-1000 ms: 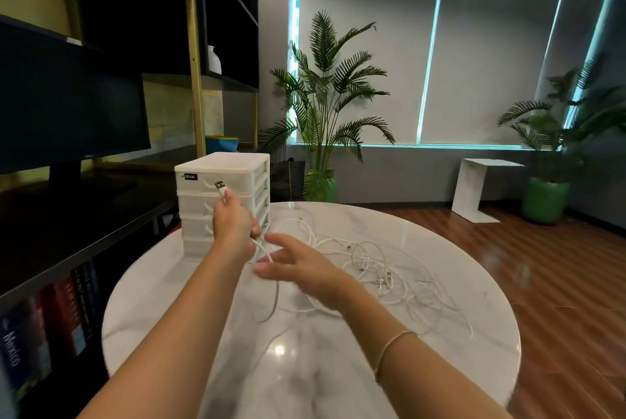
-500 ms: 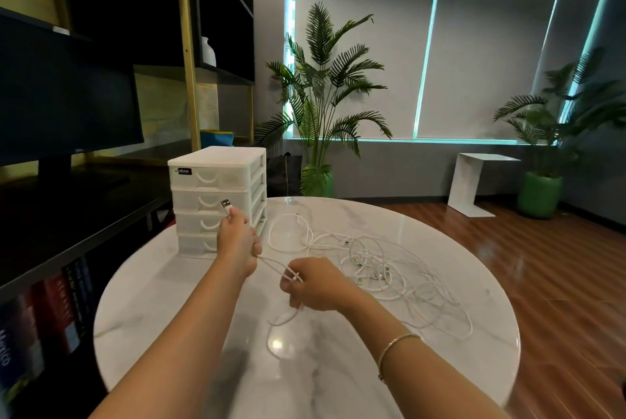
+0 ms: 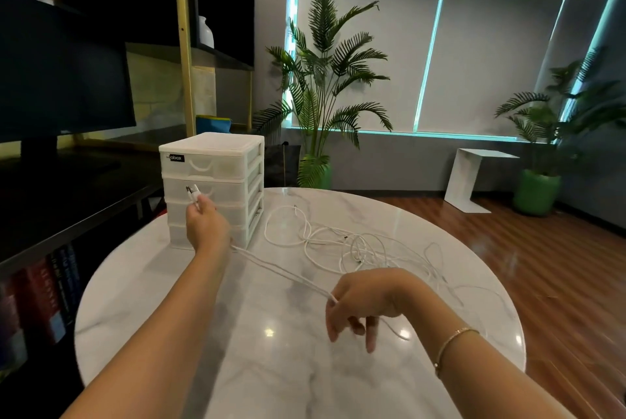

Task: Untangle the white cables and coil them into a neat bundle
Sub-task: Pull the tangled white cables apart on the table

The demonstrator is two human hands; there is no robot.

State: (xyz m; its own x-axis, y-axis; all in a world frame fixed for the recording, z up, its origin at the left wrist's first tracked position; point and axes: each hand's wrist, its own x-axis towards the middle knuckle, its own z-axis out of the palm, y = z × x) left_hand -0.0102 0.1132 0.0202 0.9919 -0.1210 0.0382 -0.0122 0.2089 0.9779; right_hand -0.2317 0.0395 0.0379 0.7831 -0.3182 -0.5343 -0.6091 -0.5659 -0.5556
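Between the two sets of fingers, a length of white cable (image 3: 281,271) now runs taut: the right hand (image 3: 364,301), pinching it, has drawn back from the left hand (image 3: 206,225), which grips the plug end. One strand seems freed; the tangle (image 3: 366,249) lies beyond on the table (image 3: 237,334). The drawer unit (image 3: 216,181) bears a small, blurred label.

Table layout, cables mid-right.
Drawers (image 3: 211,181) at table (image 3: 257,367) far-left edge; cables (image 3: 359,246) right of it, toward far-right edge; plant (image 3: 325,86) behind table.
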